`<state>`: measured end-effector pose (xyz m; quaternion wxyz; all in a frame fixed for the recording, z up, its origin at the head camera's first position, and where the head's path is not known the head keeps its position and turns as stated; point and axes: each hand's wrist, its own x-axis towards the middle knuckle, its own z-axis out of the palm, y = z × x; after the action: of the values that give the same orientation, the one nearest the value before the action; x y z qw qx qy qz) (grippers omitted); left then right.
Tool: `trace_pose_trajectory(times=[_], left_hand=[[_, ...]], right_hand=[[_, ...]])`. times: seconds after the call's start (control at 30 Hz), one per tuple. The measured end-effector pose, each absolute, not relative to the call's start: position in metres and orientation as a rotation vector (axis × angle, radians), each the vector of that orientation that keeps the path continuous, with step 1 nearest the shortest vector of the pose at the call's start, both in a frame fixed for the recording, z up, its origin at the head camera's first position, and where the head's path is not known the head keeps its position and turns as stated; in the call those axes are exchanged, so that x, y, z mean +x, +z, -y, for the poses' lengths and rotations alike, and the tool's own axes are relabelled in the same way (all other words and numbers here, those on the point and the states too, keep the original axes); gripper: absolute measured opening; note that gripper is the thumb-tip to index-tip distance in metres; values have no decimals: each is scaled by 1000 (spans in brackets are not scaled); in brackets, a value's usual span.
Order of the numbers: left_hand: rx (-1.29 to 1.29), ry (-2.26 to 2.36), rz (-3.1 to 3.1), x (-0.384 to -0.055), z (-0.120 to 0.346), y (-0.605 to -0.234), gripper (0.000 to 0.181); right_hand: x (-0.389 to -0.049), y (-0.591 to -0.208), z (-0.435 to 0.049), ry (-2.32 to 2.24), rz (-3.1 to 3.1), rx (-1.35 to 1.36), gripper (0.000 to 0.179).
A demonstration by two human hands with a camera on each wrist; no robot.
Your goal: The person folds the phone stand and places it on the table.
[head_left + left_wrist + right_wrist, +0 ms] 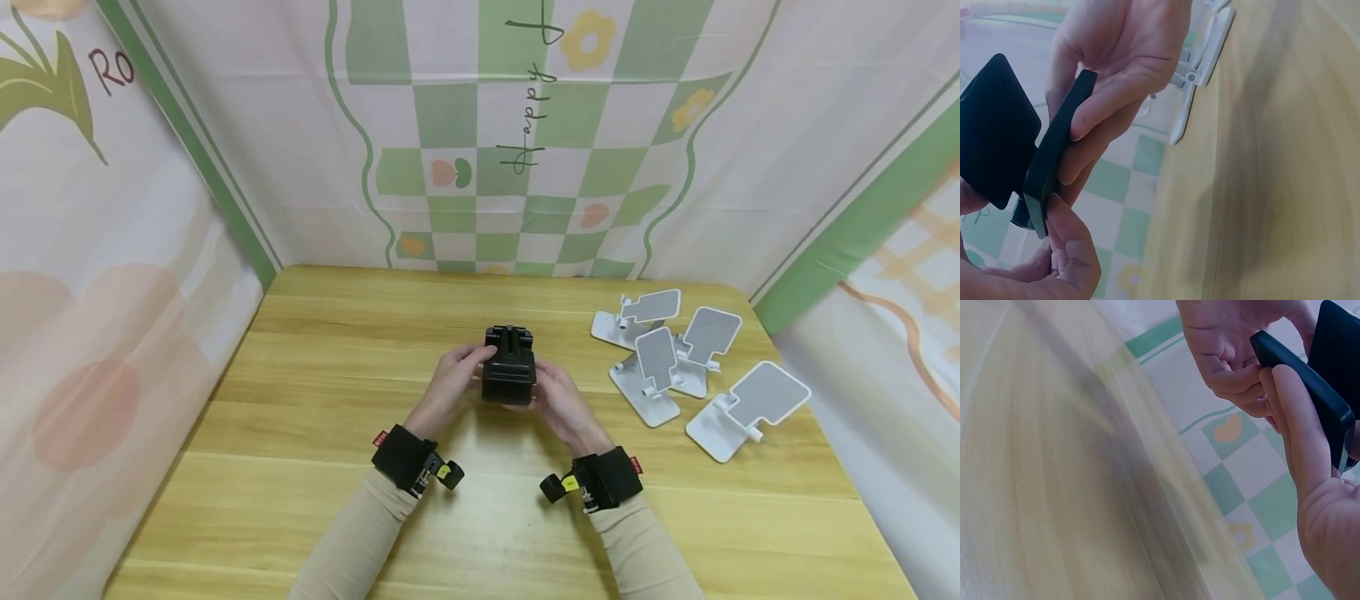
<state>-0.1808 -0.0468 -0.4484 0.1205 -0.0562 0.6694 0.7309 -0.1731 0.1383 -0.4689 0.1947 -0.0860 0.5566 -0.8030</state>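
Note:
A black phone stand [509, 379] is held up above the wooden table by both hands, in front of my body. My left hand [450, 382] grips its left side, the thumb lying on top and the other fingers bent under the base. Against the right side, my right hand [564, 406] holds the base, with its fingers along the underside in the right wrist view. The left wrist view shows the stand's flat plate [997, 131] tilted away from its base [1054, 150], joined at a hinge.
Several white phone stands with grey pads, such as the nearest one [750, 408], stand grouped on the right of the table [315, 400]. Printed curtains [300, 167] hang behind the table and along both sides. Each wrist wears a black strap with a small camera.

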Motion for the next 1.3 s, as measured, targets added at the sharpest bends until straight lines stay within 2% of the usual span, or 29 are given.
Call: trace_pose_trajectory(times=[0.13, 0.47, 0.87, 1.3], left_hand=[[-169, 2145, -1957, -180, 48, -449, 50], [-144, 2157, -1944, -180, 48, -450, 52], [-132, 2130, -1997, -180, 49, -451, 55], [-119, 2125, -1993, -179, 51, -451, 58]], right_hand=[[-173, -469, -140, -2309, -1428, -287, 36], [-173, -464, -139, -2270, -1441, -246, 55], [-174, -461, -139, -2219, -1508, -183, 61], [-174, -464, -139, -2213, -1510, -202, 54]])
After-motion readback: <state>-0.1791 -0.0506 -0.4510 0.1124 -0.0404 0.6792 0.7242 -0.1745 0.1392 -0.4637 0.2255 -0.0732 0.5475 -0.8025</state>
